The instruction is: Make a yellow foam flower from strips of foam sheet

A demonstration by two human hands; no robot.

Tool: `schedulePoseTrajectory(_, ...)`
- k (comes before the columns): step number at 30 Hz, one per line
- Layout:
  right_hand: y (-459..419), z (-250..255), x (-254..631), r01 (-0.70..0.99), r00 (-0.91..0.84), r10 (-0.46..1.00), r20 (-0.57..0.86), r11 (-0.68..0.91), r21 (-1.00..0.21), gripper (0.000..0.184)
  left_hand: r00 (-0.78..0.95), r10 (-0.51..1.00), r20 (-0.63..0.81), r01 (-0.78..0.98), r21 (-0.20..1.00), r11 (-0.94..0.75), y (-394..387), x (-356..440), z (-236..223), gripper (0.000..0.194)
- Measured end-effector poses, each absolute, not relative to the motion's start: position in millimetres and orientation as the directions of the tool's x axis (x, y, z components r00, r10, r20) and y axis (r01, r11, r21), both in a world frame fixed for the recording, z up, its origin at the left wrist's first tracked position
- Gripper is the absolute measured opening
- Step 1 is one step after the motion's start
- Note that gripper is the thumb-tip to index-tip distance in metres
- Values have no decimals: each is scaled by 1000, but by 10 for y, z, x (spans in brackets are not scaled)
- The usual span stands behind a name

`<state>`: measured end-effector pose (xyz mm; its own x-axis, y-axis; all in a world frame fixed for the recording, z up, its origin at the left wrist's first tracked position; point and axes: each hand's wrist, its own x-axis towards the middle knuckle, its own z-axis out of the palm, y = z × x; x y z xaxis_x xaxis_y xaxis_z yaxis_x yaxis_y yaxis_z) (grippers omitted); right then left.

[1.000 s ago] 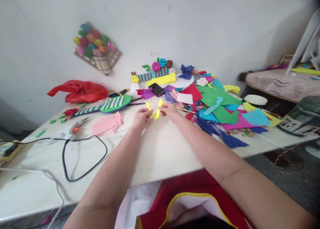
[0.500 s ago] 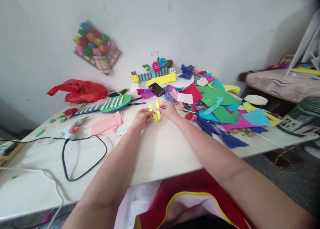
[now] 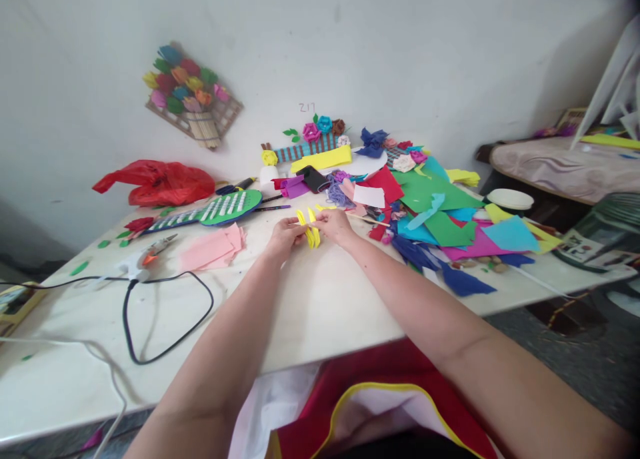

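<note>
Between my hands, above the middle of the table, is a folded strip of yellow crepe paper. My left hand pinches its left side with closed fingers. Closed on its right side is my right hand, very near the left. The folds stand upright, close together; their exact shape is too small to tell. Left of my hands lie pink paper pieces. Behind them are a purple pencil and a black phone.
Coloured paper sheets pile up at the right, beside a large glass jar. To the left are a glue gun with a looping black cord, a green decorated board and a red plastic bag.
The yellow paper went from a wide V shape to narrow folds pressed close together. My hands have drawn slightly nearer each other, both keeping hold.
</note>
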<state>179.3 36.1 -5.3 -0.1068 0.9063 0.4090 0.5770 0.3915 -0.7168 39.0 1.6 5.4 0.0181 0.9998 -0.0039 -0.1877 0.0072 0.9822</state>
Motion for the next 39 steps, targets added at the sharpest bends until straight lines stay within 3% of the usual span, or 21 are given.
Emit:
schedulePoseTrajectory(10, 270, 25, 1794, 700, -127, 921, 368, 346, -624, 13, 73, 997, 12, -98, 995, -5, 50, 357, -9, 33)
schedulePoseTrajectory(24, 389, -103, 1759, 528, -84, 898, 432, 408, -745, 16, 97, 995, 27, -133, 991, -14, 12, 359, 42, 33)
schedulePoseTrajectory(31, 331, -51, 1752, 561, -89, 899, 429, 401, -724, 15, 150, 988, 35, -181, 983, -8, 24, 341, 19, 25)
schedulePoseTrajectory(39, 256, -14, 1735, 641, -168, 868, 467, 456, -617, 18, 162, 987, -10, -232, 972, 48, -16, 370, 59, 18)
